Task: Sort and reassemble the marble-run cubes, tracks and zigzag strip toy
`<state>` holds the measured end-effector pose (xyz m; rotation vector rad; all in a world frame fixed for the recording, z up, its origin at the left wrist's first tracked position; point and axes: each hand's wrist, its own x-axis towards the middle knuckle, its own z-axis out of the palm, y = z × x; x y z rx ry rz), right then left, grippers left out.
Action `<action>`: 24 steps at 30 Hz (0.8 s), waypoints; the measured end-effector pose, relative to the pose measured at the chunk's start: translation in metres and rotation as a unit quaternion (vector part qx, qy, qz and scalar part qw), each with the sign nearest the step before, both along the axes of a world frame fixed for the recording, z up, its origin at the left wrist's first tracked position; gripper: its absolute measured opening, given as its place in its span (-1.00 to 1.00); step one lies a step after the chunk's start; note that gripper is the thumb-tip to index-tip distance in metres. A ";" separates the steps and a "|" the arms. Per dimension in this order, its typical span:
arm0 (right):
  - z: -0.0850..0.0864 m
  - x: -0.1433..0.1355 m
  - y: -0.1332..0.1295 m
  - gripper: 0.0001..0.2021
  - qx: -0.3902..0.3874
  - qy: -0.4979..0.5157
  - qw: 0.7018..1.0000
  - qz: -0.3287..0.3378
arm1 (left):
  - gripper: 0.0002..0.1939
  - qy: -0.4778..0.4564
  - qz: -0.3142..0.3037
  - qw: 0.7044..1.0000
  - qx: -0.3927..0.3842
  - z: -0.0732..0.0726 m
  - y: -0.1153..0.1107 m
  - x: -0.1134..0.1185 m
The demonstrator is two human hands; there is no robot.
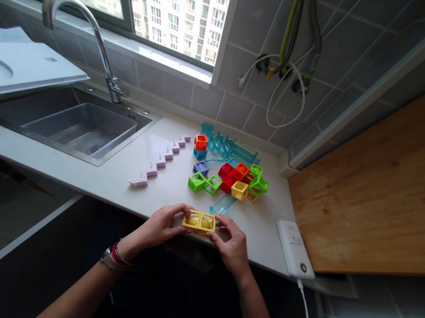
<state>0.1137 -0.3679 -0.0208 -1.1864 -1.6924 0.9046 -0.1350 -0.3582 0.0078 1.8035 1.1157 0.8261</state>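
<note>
At far left, toward 10 o'clock from the yellow cubes, the steel sink point(94, 159) is set into the counter point(168, 190). The lilac zigzag strip point(161, 162) slants away, between 10 and 11 o'clock. Next comes the left hand point(162, 224), pinching the left end of the yellow cubes point(199, 222) between thumb and fingers. At 12 o'clock stand an orange-red cube point(200, 142) on a blue one point(199, 154), a violet cube point(201, 167) nearer, and two green cubes point(197, 181) nearer still. The yellow cubes, two side by side with faces meeting, are held at the counter's near edge; the step in hand looks like lining up or pressing that pair together. At 1 o'clock lies the cluster of red, orange, yellow and green cubes point(240, 172). The right hand point(233, 246) pinches the pair's right end. At 3 o'clock is a white device point(293, 247). The next move, I'd judge, calls for level, even pressure from both ends, keeping the joint square.
</note>
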 end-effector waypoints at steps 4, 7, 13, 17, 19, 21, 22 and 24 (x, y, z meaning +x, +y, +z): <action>-0.001 0.001 0.001 -0.59 0.002 -0.003 1.000 -0.006 | -0.78 -0.007 -0.001 1.000 0.000 -0.001 0.000 0.000; -0.003 0.002 0.001 -0.59 0.008 -0.014 1.000 -0.007 | -0.72 0.009 0.008 1.000 0.006 -0.002 -0.001 0.000; -0.007 -0.001 -0.001 -0.56 0.022 -0.039 0.999 -0.006 | -0.39 0.038 0.052 0.997 0.049 -0.012 -0.002 0.014; -0.009 -0.002 -0.003 -0.48 0.027 -0.072 0.997 -0.001 | -0.54 0.053 0.067 0.995 0.047 -0.016 -0.002 0.020; -0.009 -0.002 -0.003 -0.45 0.033 -0.087 0.996 0.006 | -0.57 0.045 0.064 0.996 0.036 -0.016 -0.002 0.020; -0.009 -0.001 -0.004 -0.41 0.047 -0.100 0.994 0.014 | -0.57 0.027 0.059 0.998 0.027 -0.014 -0.003 0.019; -0.010 -0.001 -0.004 -0.40 0.055 -0.105 0.993 0.017 | -0.57 0.019 0.057 0.998 0.023 -0.013 -0.003 0.019; -0.012 -0.002 -0.004 -0.37 0.069 -0.111 0.991 0.017 | -0.58 0.011 0.053 0.998 0.018 -0.012 -0.004 0.019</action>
